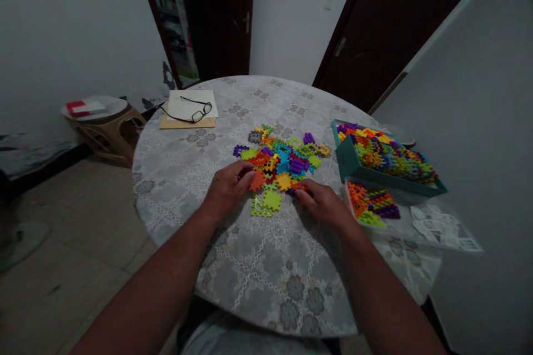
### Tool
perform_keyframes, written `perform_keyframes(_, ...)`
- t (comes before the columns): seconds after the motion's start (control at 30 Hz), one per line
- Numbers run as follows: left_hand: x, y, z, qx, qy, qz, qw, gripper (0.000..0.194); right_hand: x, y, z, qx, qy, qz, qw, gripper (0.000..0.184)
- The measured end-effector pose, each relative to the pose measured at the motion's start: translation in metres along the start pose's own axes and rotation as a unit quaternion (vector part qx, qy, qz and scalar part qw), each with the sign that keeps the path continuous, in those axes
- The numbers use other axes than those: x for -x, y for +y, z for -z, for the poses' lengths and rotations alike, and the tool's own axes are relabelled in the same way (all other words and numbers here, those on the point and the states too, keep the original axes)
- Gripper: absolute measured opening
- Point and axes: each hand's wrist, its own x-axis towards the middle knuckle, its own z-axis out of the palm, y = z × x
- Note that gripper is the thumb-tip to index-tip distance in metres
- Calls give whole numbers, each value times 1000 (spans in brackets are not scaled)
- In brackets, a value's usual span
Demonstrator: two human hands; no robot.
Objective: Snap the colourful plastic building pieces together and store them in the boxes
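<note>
A loose pile of colourful plastic interlocking tiles (pixel 283 160) lies in the middle of the table. At the pile's left front, my left hand (pixel 229 186) pinches an orange square tile (pixel 257 180) with notched edges. My right hand (pixel 320 198) is at the right front, its fingers closed on a red-orange tile (pixel 298 186); a dark purple piece sits just under it. Between the hands lie a yellow square tile (pixel 283 181) and, nearer to me, a lime green square tile (pixel 272 200) beside a green frame-like piece (pixel 260 209).
A teal box (pixel 375 169) full of sorted tiles stands at the right. Before it are a clear tub (pixel 370 205) of tiles and a plastic bag (pixel 441 224) with white pieces. Eyeglasses (pixel 197 115) rest on paper (pixel 187 101) at the back left. A stool (pixel 104 122) stands beyond the table.
</note>
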Motion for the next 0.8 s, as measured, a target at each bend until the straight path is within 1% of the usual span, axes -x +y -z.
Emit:
perform_keyframes(0.03, 0, 0, -1, -1, -7, 0, 1000, 16, 0, 0, 0, 20, -16, -3, 1000, 23)
perform_keyframes(0.1, 0, 0, -2, -7, -17, 0, 1000, 15, 1, 2, -1, 67, -28, -11, 997, 21)
perform_keyframes(0.27, -1, -4, -6, -45, -13, -7, 999, 13, 0, 6, -2, 141, -14, -39, 989, 32)
perform_keyframes(0.37, -2, -6, -7, -60, -4, -23, 998, 14, 0, 7, -5, 148, -2, -56, 987, 30)
perform_keyframes(0.5, -2, -2, -3, -79, 18, -51, 995, 14, -3, 10, -9, 130, 1, -58, 990, 16)
perform_keyframes(0.53, -1, 1, -2, -72, 11, -67, 995, 14, -4, 11, -9, 120, 7, -57, 991, 14)
perform_keyframes(0.57, 1, 4, 0, -57, -12, -89, 994, 13, -5, 13, -10, 108, 13, -56, 993, 13)
perform_keyframes(0.6, 3, 7, 1, -35, -49, -116, 991, 12, -5, 14, -10, 94, 19, -56, 994, 14)
perform_keyframes(0.67, 9, 12, 4, -1, -143, -169, 975, 10, -5, 16, -9, 62, 23, -62, 996, 16)
perform_keyframes(0.73, 15, 15, 6, -14, -218, -195, 956, 9, -4, 17, -7, 27, 16, -73, 997, 17)
perform_keyframes(0.8, 19, 17, 9, -65, -256, -193, 945, 8, -2, 18, -6, 2, 11, -80, 997, 18)
